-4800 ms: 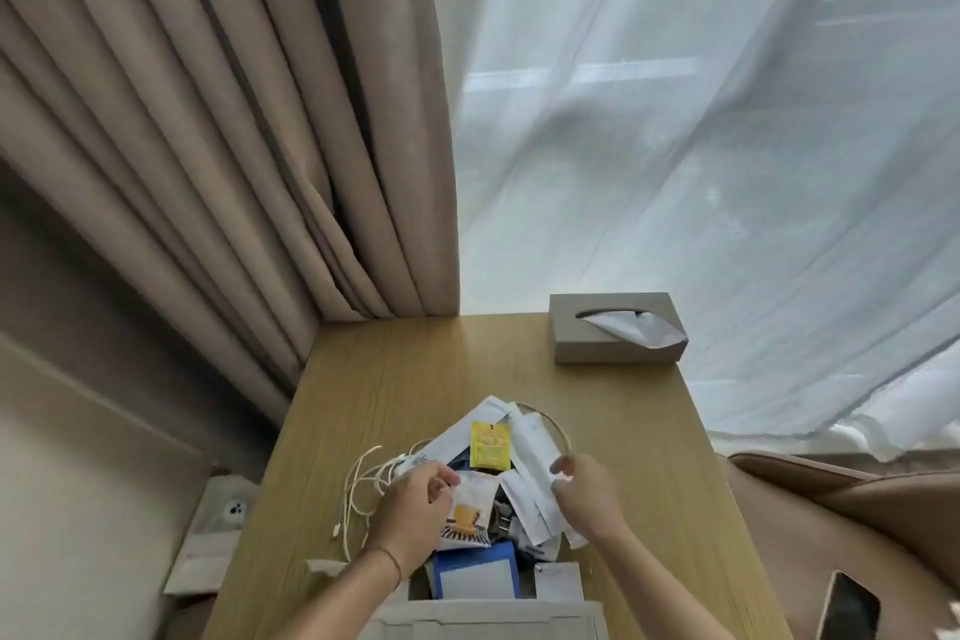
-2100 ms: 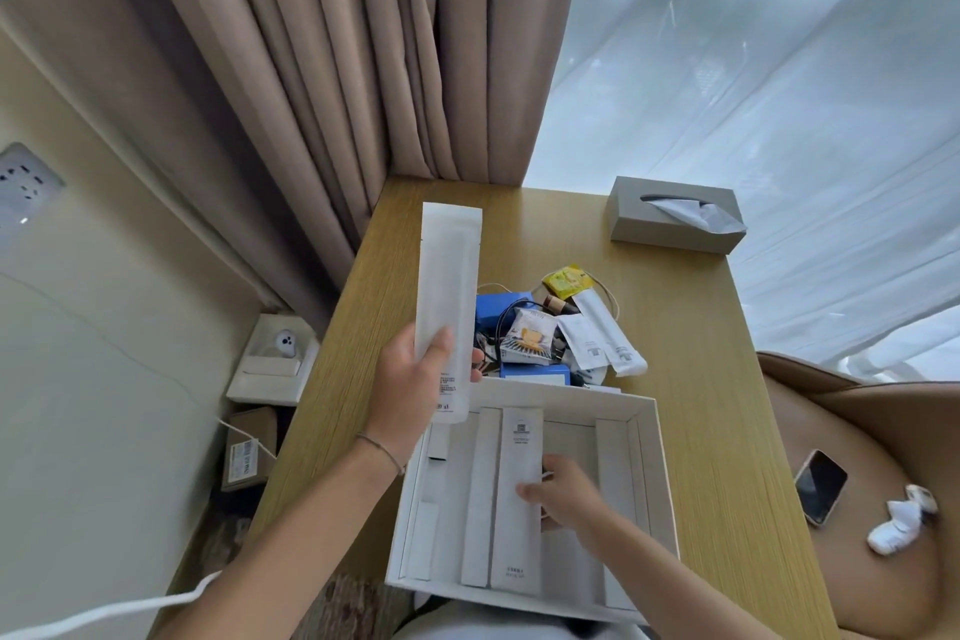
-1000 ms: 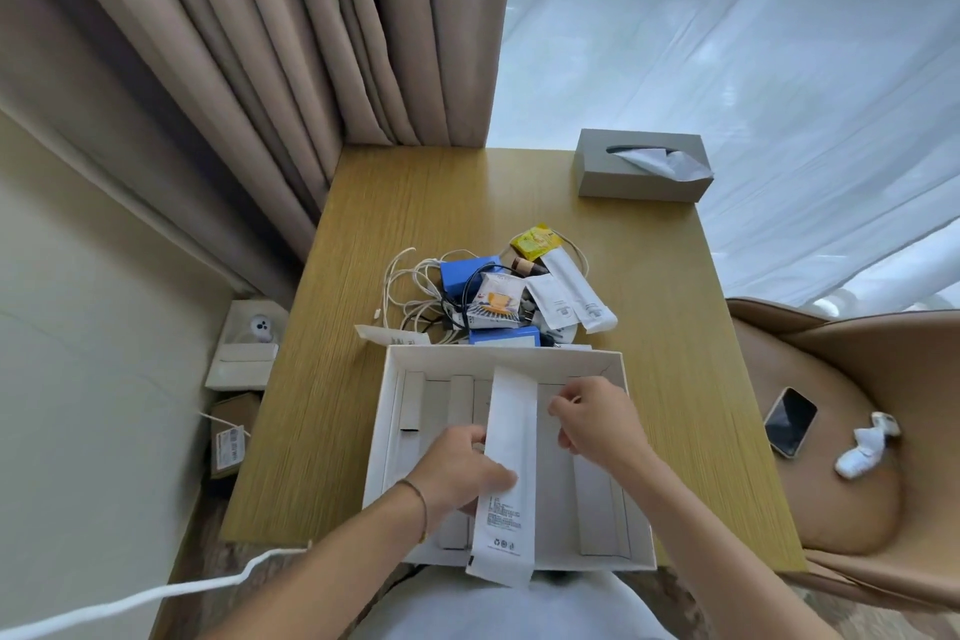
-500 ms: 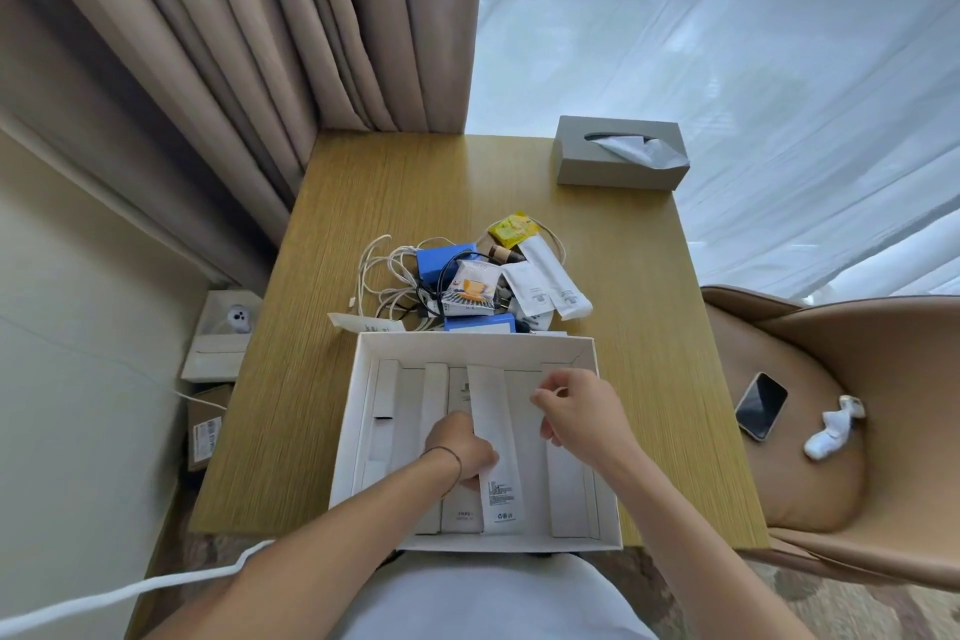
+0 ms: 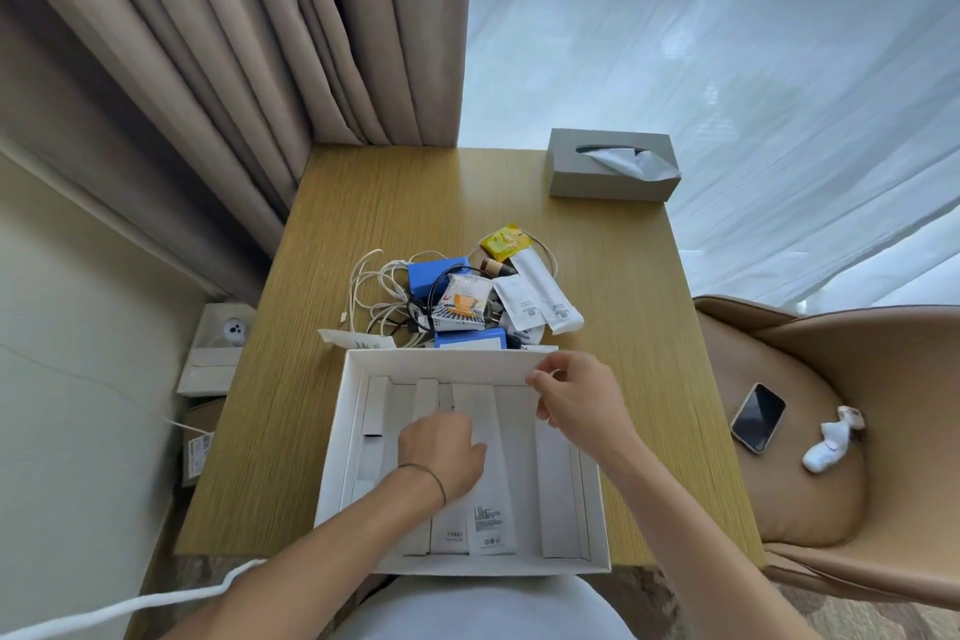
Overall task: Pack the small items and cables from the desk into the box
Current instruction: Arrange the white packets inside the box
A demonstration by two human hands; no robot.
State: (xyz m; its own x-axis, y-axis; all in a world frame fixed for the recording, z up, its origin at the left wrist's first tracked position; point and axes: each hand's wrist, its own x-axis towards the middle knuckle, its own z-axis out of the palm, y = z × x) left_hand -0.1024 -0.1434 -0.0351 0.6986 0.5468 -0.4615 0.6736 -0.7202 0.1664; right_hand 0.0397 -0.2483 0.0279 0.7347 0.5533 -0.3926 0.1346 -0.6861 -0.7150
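Nearest me, the shallow white cardboard box point(image 5: 332, 452) sits at the desk's near edge. Inside it lie several long white paper sachets, side by side, long axes running near-to-far. My left hand point(image 5: 441, 450) rests on top of them at the box's middle, fingers bent down onto the printed white sachet point(image 5: 485, 494); I cannot tell whether it pinches or merely presses. My right hand point(image 5: 574, 398) is at the box's far right corner, thumb and fingers pinching the far wall point(image 5: 441, 365).

Beyond the box's far wall, touching it, lies the unpacked heap on the light wooden desk point(image 5: 415, 192): a blue rectangular box point(image 5: 470, 339) just past the wall, a tangle of white cables point(image 5: 371, 286) to the far left of the box, an orange-printed snack packet point(image 5: 462, 309), two more long white sachets point(image 5: 545, 299) lying diagonally, and a yellow packet point(image 5: 506, 240) farthest out. A grey tissue box point(image 5: 608, 166) stands well beyond the heap.

Judgement: the next pick lies straight ahead of both hands, past the far wall. The right hand is nearer the sachets, whose long axes slant toward it; the left hand is nearer the cables.
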